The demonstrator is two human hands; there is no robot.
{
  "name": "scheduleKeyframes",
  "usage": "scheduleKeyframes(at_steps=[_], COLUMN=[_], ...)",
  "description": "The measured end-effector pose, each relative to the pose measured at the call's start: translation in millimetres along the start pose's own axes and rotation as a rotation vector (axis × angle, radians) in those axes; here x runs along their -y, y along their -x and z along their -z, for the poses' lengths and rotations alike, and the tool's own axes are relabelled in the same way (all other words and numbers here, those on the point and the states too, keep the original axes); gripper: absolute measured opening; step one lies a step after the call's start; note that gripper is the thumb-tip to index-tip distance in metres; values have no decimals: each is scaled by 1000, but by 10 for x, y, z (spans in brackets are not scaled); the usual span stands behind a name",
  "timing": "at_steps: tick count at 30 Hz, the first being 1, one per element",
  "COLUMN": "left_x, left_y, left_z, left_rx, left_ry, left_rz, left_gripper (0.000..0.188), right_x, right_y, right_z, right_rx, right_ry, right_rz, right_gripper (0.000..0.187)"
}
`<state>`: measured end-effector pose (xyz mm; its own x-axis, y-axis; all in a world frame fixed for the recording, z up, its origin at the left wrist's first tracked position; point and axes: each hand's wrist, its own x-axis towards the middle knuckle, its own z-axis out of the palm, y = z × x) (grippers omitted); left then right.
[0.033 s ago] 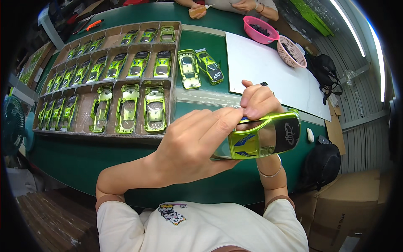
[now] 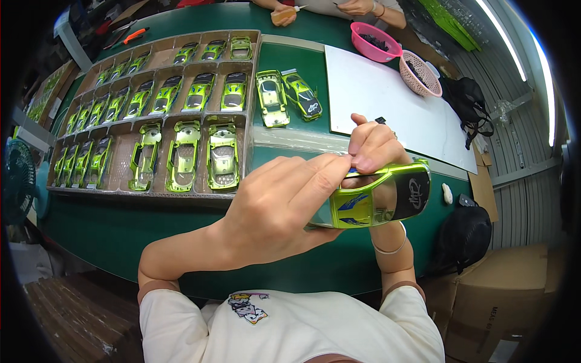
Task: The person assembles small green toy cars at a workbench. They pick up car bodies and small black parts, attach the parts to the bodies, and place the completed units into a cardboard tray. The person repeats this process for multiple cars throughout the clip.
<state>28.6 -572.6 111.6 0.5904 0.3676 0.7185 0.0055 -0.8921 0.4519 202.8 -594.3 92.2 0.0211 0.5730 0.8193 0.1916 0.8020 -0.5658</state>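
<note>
A shiny green toy car body [image 2: 354, 202] with a black hood and blue side marks is held up before me, above the table. My left hand [image 2: 278, 202] is closed around its rear end. My right hand [image 2: 376, 147] is closed at the car's far side, its thumb and fingertips pressed close to the left fingertips by the window edge. Any small part between those fingertips is hidden. Two more green car bodies lie on the table beyond my hands: an upturned shell [image 2: 272, 100] and an upright car body [image 2: 301, 97].
A divided tray [image 2: 257, 60] at the left holds several green car bodies. A white board [image 2: 399, 115] lies at the right, with a pink bowl [image 2: 375, 42] and a pale basket [image 2: 420, 74] of black parts. Across the table, a co-worker's hand [image 2: 284, 15] holds an amber bottle.
My hands and the car body have barely moved. Across the table, the co-worker's other hand has shifted slightly to the right.
</note>
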Motion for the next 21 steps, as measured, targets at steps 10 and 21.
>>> scheduleKeyframes(at_steps=[10,21], left_x=[38,481], left_y=[-62,-322], left_z=[-9,-391], left_rx=[-5,-130], left_ry=[0,-335], left_rz=[-3,-158], left_gripper=[67,51], right_x=[7,-26], right_y=[27,34], right_z=[38,116], right_rx=[1,-394], right_ry=[16,-549], right_rz=[-56,-761], right_gripper=[29,54])
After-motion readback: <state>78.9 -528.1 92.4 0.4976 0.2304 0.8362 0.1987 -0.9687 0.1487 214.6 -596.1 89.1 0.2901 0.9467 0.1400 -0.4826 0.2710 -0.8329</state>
